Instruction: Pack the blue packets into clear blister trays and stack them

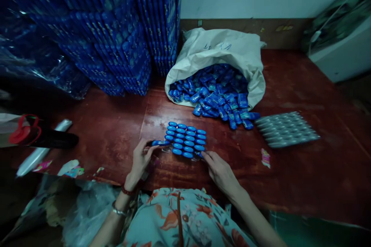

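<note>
A clear tray holding rows of glossy blue oval pieces (189,143) lies on the red-brown table in front of me. To its left, my left hand (142,155) pinches a small blue packet (159,143) between thumb and fingers, its end close to the tray's left side. At the tray's lower right corner, my right hand (215,164) has its fingertips closed on a small blue packet (199,154), mostly hidden by the fingers. Beyond the tray, a white sack (223,42) lies on its side, with many blue packets (214,98) spilling from its mouth.
Stacked blue packs (116,50) rise at the back left. A stack of clear trays (286,129) sits to the right. At the left are a black bottle with a red lid (55,139) and a plastic roll (31,161). A pink scrap (265,158) lies right of my hand.
</note>
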`<state>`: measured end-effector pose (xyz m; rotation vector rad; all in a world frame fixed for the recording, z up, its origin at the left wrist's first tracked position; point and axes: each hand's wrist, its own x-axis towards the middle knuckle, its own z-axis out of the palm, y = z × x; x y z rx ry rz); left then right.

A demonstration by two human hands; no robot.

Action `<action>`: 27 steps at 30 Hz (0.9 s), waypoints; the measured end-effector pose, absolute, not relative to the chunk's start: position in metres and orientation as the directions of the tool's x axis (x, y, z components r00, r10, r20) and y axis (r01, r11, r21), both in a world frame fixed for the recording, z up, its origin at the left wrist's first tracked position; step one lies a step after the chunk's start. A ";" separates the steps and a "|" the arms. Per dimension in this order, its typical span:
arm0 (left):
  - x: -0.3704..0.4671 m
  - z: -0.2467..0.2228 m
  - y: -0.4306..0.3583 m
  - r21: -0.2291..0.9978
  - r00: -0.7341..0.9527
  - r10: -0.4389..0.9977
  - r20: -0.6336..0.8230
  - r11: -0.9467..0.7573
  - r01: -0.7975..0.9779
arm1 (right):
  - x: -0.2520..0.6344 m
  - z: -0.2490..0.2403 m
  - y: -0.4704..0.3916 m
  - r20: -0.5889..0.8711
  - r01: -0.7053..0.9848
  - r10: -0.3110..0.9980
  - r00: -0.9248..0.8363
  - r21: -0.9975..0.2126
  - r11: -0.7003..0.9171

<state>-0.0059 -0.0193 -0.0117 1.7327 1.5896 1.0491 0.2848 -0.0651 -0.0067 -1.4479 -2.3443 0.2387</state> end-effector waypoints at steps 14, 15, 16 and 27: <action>0.005 0.028 0.017 0.201 0.821 0.571 0.000 -0.804 0.560 | 0.261 0.052 -0.031 -0.285 0.822 0.772 -0.568 -0.148 0.550; 0.009 0.029 0.019 0.201 0.838 0.545 -0.026 -0.818 0.539 | 0.259 0.052 -0.030 -0.286 0.825 0.775 -0.563 -0.140 0.548; 0.012 0.029 0.020 0.208 0.848 0.528 -0.045 -0.825 0.525 | 0.257 0.051 -0.030 -0.279 0.829 0.782 -0.557 -0.130 0.544; -0.018 0.082 0.039 0.411 0.591 0.720 0.363 -0.693 0.592 | 0.252 0.038 -0.059 0.073 0.904 0.957 -0.282 -0.314 0.290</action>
